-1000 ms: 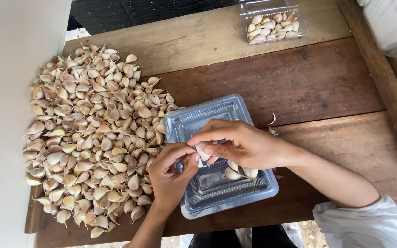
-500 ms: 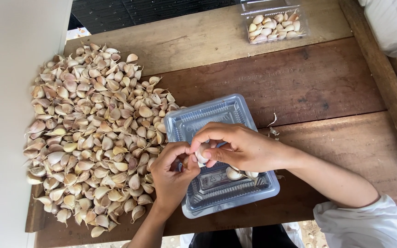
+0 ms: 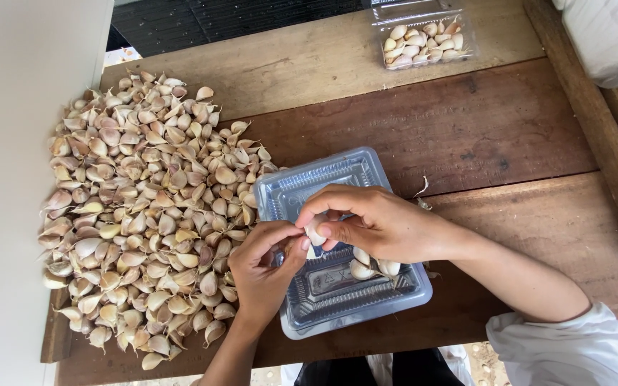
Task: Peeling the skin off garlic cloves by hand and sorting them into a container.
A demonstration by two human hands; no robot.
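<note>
Both hands meet over a clear plastic tray (image 3: 302,189) that sits on the wooden bench (image 3: 466,136) in front of the person. The right hand (image 3: 377,223) reaches in from the right, its thumb and fingers pinched together on a single garlic clove (image 3: 315,232), which it holds just above the tray's near-left part. The left hand (image 3: 266,268) comes up from below, fingers curled in and thumb touching the same clove from the left side, so the clove is gripped between the two hands. Whether a small tool is tucked in the left hand cannot be told.

Inside the tray, under the right palm, lie a few pale peeled cloves (image 3: 370,266); the rest of the tray floor is bare ribbed plastic.

To the left of the tray, touching its left edge, a wide heap of unpeeled garlic cloves (image 3: 137,207) spreads across the bench as far as the white wall (image 3: 8,214). At the far side of the bench, well apart from the hands, stands a second clear container (image 3: 423,39) filled with cloves, its lid open behind it. A scrap of garlic skin (image 3: 420,189) lies just beside the tray's right edge.
</note>
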